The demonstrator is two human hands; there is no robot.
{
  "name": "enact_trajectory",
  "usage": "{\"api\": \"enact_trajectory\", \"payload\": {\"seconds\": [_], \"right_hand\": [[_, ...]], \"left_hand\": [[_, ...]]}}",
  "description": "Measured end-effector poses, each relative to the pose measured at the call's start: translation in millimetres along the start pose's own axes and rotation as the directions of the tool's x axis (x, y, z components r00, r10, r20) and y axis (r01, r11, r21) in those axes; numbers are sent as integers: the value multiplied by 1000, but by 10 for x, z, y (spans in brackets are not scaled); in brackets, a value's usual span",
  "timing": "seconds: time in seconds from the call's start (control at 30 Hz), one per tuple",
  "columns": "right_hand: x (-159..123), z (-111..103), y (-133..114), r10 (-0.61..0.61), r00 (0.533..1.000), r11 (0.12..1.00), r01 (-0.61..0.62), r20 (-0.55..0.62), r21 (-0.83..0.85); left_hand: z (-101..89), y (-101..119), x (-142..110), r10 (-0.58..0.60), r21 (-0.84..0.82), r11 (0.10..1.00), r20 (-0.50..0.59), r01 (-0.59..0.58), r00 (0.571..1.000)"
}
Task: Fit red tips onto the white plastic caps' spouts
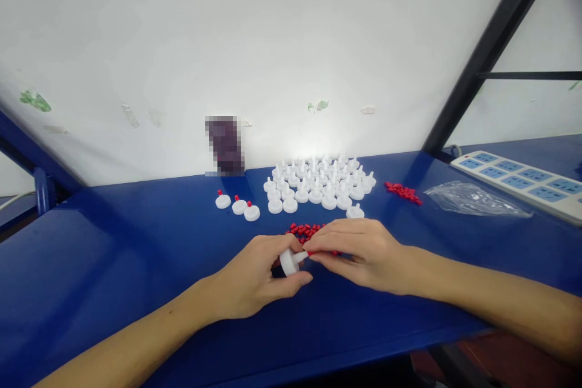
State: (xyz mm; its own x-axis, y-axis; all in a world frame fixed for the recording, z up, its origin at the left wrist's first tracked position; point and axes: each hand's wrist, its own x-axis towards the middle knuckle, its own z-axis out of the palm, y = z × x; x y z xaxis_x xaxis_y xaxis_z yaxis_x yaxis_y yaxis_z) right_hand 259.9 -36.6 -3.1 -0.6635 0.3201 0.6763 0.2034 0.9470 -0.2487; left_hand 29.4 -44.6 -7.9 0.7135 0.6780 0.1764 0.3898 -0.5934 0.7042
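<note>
My left hand [261, 279] is closed around a white nozzle cap [288, 262], its spout tipped toward the right. At the spout's end, my right hand [364, 251] pinches a small red tip cap [310, 253] that touches the spout. Just beyond my hands lies a pile of red tip caps [305, 230], partly covered by my right fingers. Three white nozzle caps with red tips [239, 206] stand to the left. Behind the pile, many plain white nozzle caps [315, 185] stand upright in a cluster.
Another heap of red tip caps [404, 192] lies at the right, beside a clear plastic bag [475, 199]. A long power strip [522, 179] sits farther right. A blurred dark object [226, 145] leans against the wall. The blue table [136, 236] ends at a front edge below my hands.
</note>
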Motion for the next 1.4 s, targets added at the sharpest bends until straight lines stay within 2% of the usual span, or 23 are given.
{"api": "enact_trajectory", "payload": {"seconds": [0.17, 0.33, 0.5, 0.7, 0.83, 1.03, 1.13, 1.23, 1.4], "right_hand": [[-10, -12, 29, -43, 983, 969, 84, 178, -231], [16, -6, 14, -45, 974, 942, 115, 223, -315], [12, -16, 21, -35, 946, 923, 154, 323, -352], [8, -18, 11, -27, 963, 902, 139, 267, -410], [5, 0, 9, -42, 962, 884, 162, 271, -439], [-67, 43, 53, -134, 949, 879, 247, 285, -409], [-79, 59, 47, -97, 954, 916, 197, 282, -350], [-67, 62, 6, 5, 943, 975, 71, 334, -213], [-28, 16, -75, 156, 893, 986, -168, 422, -10]], "left_hand": [[-11, 36, -15, 47, 135, 989, 65, -56, 997], [18, 26, -9, 20, 122, 992, 60, -27, 998], [15, 29, -16, 0, 149, 989, 55, -9, 998], [-44, 80, -28, -8, 191, 982, 117, -15, 993], [-40, 94, -49, 19, 239, 970, 134, -51, 991], [8, 125, -55, 38, 287, 955, 119, -70, 992], [24, 130, -49, 48, 308, 948, 125, -85, 991], [47, 115, -55, 86, 364, 923, 126, -127, 988], [95, 84, -63, 216, 549, 800, 110, -241, 970]]}}
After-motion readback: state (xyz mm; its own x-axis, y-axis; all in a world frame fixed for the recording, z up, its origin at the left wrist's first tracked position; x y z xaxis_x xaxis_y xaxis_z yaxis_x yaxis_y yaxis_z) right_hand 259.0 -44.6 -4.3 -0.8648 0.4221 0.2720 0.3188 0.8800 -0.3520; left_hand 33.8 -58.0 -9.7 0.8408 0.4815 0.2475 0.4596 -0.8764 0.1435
